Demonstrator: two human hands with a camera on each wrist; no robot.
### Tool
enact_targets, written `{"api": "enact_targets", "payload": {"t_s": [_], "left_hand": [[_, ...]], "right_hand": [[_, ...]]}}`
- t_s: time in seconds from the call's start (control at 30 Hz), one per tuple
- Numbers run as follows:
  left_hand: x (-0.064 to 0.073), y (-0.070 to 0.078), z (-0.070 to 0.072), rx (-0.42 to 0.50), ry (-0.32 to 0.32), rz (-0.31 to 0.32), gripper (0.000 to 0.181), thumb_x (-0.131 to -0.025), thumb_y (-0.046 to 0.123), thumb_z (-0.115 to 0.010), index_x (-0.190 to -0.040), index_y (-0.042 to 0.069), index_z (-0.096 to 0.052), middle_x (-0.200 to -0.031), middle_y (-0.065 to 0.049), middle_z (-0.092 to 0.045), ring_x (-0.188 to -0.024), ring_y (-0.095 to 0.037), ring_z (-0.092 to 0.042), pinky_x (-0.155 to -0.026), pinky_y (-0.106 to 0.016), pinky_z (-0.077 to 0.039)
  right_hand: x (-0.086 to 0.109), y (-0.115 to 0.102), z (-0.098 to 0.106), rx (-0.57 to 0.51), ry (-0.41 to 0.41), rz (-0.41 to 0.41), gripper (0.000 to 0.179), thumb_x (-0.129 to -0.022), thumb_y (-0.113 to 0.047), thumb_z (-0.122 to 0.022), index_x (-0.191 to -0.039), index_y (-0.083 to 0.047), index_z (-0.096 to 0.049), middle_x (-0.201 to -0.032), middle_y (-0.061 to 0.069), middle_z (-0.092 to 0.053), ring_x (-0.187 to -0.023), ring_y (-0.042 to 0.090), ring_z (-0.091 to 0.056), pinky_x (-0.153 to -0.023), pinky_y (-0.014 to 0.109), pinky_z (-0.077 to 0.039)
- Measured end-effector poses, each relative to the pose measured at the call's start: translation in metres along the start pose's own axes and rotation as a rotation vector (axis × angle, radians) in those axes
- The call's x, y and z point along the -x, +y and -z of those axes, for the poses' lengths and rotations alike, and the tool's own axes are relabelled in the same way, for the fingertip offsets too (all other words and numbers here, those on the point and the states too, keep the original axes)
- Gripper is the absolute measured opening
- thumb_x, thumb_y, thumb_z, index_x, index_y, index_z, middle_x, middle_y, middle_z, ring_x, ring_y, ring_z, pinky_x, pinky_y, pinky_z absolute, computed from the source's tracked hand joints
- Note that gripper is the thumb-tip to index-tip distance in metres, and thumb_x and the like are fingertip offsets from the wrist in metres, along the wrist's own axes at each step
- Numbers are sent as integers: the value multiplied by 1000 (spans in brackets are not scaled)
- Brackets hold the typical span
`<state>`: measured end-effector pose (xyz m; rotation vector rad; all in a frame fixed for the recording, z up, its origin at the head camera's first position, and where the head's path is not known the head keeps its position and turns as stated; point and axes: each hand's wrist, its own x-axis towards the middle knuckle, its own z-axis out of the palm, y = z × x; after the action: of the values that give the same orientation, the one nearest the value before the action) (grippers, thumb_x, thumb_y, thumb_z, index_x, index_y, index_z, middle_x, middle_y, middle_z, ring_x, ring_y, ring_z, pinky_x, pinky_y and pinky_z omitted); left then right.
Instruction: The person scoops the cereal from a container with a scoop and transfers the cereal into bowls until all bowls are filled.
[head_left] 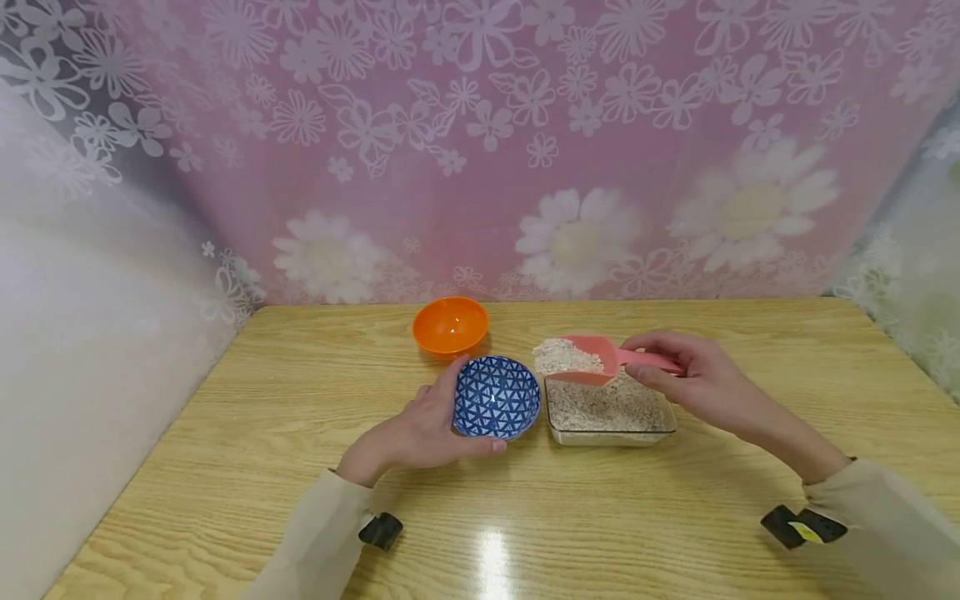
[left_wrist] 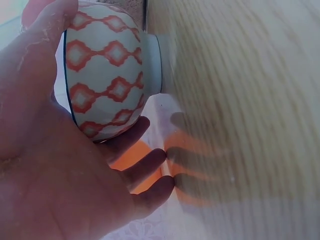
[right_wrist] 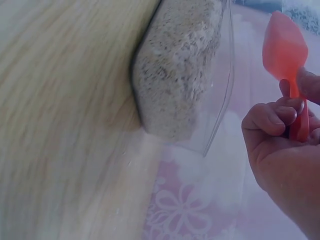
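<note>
My left hand (head_left: pixel 429 427) holds a small bowl (head_left: pixel 497 398) by its side, thumb at the near rim and fingers round the far side. Inside, the bowl has a blue and white triangle pattern and holds nothing; its outside (left_wrist: pixel 107 65) is white with red diamond shapes. The bowl's foot is right at the tabletop. With my right hand (head_left: pixel 693 375) I grip the handle of a pink scoop (head_left: pixel 600 354), heaped with oat flakes (head_left: pixel 562 357). The scoop hangs over a glass container (head_left: pixel 611 437) of oats, its tip pointing left toward the bowl.
An orange bowl (head_left: pixel 450 327) stands behind the patterned bowl, close to my left fingers. All of it is on a wooden table (head_left: pixel 315 367), with a pink floral curtain (head_left: pixel 465 167) along the back edge.
</note>
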<state>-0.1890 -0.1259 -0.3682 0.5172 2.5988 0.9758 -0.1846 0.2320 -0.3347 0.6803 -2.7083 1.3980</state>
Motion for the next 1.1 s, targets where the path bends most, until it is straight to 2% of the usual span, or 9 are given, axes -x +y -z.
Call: {"api": "enact_targets", "payload": {"t_s": [0.2,0.43,0.53,0.7,0.9,1.1], "left_hand": [[0,0,0,-4,-12,5,121,-79,58,-81,-166,22,-3,-163,-10,-32,-142,-37,-35,-114,-62,-38],[2,0,0,-9,-21,4,120,-80,57,-81,-165,20,-5,-164,-8,-31,-141,-36,-36,-115,-59,-38],[1,1,0,-6,-23,-12,119,-80,57,-81,-165,20,-6,-164,-7,-31,-141,-35,-35,-117,-59,-36],[1,2,2,1,-23,-52,114,-80,54,-82,-164,22,-10,-163,-4,-33,-142,-32,-35,-119,-58,-31],[2,3,4,-10,-28,-55,114,-81,54,-82,-163,22,-10,-163,-4,-33,-142,-32,-35,-119,-57,-32],[2,2,4,-17,-30,-55,114,-81,55,-81,-163,21,-10,-162,-4,-33,-141,-32,-36,-118,-58,-32]], "right_hand": [[-14,-10,-12,30,-49,18,20,-100,-18,-68,-120,-14,-70,-85,4,-61,-64,12,-50,-57,27,-43],[-30,-23,-30,134,-115,26,16,-99,-23,-70,-114,-20,-72,-77,-1,-59,-61,9,-46,-57,26,-41],[-36,-30,-36,189,-147,40,16,-99,-24,-69,-114,-21,-72,-78,-2,-63,-62,9,-47,-59,26,-41],[-43,-43,-40,271,-197,127,14,-100,-21,-67,-113,-18,-72,-78,-3,-66,-62,8,-49,-60,26,-44],[-49,-56,-42,416,-197,261,12,-99,-18,-68,-108,-14,-74,-94,-3,-74,-71,7,-54,-68,27,-47],[-52,-71,-40,522,-210,321,12,-97,-15,-68,-107,-12,-74,-98,-1,-76,-78,9,-61,-72,31,-53]]}}
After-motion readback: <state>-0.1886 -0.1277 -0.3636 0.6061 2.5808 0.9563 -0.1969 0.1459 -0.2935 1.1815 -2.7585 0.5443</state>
